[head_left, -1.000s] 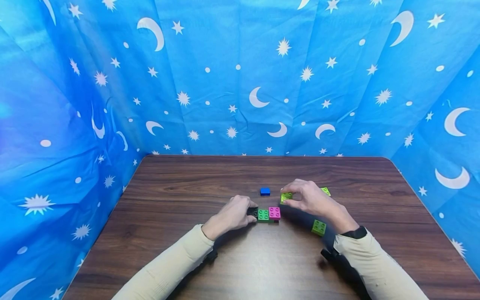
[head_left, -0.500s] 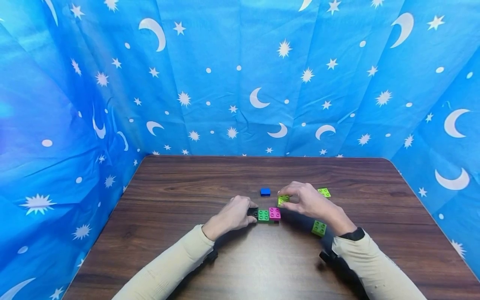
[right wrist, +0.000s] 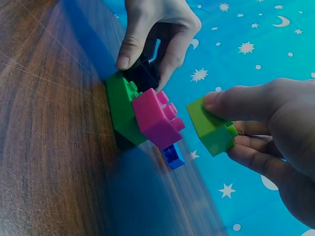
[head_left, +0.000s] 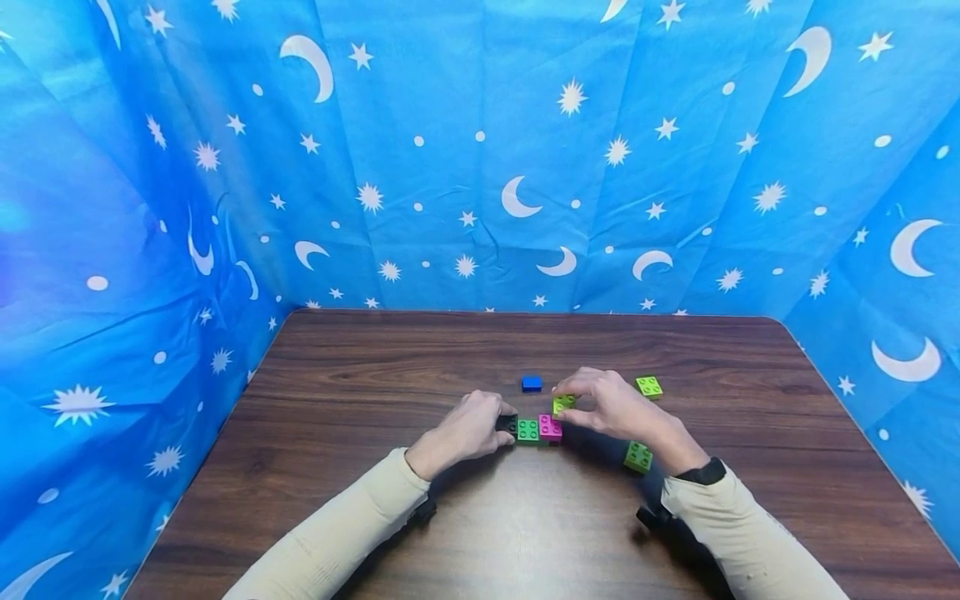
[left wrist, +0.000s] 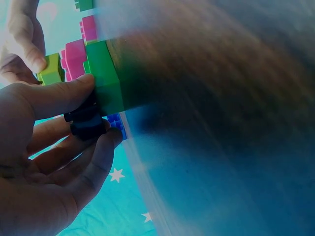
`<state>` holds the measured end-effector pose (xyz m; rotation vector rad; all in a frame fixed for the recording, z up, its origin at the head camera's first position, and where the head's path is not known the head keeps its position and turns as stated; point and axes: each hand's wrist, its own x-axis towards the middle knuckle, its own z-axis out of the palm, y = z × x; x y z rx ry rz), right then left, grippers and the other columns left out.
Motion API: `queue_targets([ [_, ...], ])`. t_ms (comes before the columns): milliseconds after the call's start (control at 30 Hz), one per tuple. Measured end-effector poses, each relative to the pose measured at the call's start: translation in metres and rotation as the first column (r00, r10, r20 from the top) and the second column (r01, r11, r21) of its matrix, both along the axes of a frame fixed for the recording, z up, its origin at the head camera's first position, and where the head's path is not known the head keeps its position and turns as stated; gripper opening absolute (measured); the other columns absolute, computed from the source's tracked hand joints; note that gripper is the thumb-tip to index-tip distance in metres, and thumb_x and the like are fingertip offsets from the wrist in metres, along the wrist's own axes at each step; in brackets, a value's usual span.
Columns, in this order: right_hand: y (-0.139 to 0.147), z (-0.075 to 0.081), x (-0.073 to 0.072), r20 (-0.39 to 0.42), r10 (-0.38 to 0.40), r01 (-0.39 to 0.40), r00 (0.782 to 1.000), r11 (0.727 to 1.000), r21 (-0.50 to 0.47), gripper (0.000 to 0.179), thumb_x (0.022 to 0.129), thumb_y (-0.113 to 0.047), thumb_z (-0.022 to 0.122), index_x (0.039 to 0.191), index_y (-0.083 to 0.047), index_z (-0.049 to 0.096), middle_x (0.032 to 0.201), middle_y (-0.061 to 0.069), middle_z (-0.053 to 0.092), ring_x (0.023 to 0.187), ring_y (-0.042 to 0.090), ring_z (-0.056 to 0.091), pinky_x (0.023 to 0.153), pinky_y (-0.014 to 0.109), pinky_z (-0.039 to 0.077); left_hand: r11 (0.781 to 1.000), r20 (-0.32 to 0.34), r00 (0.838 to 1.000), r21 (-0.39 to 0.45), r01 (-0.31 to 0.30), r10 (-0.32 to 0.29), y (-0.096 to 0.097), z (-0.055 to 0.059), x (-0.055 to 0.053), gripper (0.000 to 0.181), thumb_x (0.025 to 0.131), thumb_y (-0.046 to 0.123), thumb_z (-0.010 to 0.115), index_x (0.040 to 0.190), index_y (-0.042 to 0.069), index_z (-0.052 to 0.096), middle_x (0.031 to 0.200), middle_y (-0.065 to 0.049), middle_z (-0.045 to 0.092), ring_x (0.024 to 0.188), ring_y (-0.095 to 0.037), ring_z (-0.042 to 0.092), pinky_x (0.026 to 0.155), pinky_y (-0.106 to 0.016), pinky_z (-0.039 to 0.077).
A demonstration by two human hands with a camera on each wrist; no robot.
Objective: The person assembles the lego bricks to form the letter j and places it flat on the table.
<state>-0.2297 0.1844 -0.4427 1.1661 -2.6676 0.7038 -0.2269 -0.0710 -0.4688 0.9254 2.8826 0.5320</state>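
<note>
My left hand (head_left: 474,425) grips a black brick (right wrist: 142,74) between thumb and fingers. That brick sits on the left end of a long green brick (head_left: 528,430), whose middle studs show. On the green brick's right end stands a pink brick (right wrist: 156,118), studs up. My right hand (head_left: 611,406) pinches a lime green brick (right wrist: 212,127) by its sides, thumb on the near side. In the right wrist view a gap shows between the lime brick and the pink brick's studs; in the head view it overlaps the pink brick's far edge.
A small blue brick (head_left: 532,383) lies beyond the green one. Two more green bricks lie to the right: a lime one (head_left: 649,387) behind my right hand and a darker one (head_left: 638,457) near its wrist. Another pink brick (left wrist: 89,28) shows in the left wrist view.
My right hand has carried the lime brick left and nearer, from beyond the pink brick to above its far edge. The left hand keeps its grip in place.
</note>
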Motion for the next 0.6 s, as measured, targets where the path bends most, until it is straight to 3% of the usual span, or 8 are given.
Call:
queue_targets([
  [600, -0.0045, -0.0021, 0.0034, -0.012, 0.052, -0.053, 0.999, 0.999, -0.011, 0.024, 0.085, -0.022, 0.076, 0.108, -0.013, 0.073, 0.105, 0.001, 0.072, 0.098, 0.017, 0.066, 0.080, 0.036, 0.057, 1.000, -0.004, 1.000, 0.011, 0.007, -0.007, 0.0007, 0.0017, 0.0009, 0.042, 0.081, 0.027, 0.079, 0.118, 0.009, 0.071, 0.114, -0.006, 0.072, 0.096, -0.014, 0.067, 0.073, -0.024, 0.054],
])
